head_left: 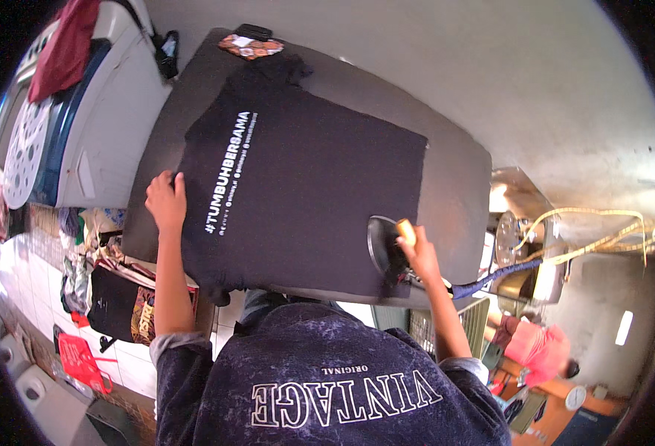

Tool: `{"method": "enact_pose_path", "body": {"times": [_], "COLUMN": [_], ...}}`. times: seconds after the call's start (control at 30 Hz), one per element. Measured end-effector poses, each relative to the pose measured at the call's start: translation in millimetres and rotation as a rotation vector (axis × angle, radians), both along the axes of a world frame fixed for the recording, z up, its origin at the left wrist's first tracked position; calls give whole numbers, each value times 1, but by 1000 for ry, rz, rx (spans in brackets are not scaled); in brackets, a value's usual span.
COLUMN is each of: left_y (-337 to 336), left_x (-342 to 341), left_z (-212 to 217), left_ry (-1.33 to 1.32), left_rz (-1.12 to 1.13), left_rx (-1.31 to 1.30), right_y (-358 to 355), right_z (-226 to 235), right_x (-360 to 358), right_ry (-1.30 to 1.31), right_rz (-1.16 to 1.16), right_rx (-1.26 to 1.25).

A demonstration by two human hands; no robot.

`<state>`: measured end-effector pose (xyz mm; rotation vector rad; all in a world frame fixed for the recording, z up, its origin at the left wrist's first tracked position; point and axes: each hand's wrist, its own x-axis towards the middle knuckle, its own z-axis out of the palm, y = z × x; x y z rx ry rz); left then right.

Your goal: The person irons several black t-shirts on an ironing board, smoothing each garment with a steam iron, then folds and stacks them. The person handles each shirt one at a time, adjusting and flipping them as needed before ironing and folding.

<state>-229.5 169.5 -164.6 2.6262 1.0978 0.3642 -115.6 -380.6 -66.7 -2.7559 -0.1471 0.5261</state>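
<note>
A black T-shirt (320, 186) with white print lies spread flat on a grey padded ironing table (457, 186), its far end bunched up. My right hand (422, 256) is closed around the yellowish handle of a dark iron (381, 249). The iron is over the shirt's near right part, tilted; I cannot tell whether its plate touches the cloth. At the shirt's left edge, my left hand (166, 201) rests with its fingers stretched forward and holds nothing.
A patterned cloth (251, 47) lies at the table's far end. A white and blue washing machine (104, 111) stands far left, with piled clothes (112, 297) nearer. The iron's cord (494, 276) runs right towards a stove (524, 230). Another person (532, 349) is at lower right.
</note>
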Motion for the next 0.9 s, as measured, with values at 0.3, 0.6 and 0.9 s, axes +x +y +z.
{"method": "enact_pose_path", "body": {"times": [0.3,0.6,0.9], "left_y": [20,23,26], "left_x": [24,22,21], "left_z": [-7,-11,-17], "left_ry": [-94,-218,-206], "left_rz": [-83,-119,-120], "left_rx": [3,-42,-29], "right_y": [236,451,417], "right_z": [-5,-21,-11], "right_x": [41,160,144], "right_ry": [-251,-407,-171], "right_rz": [875,887,732], "right_rx": [29,99,107]}}
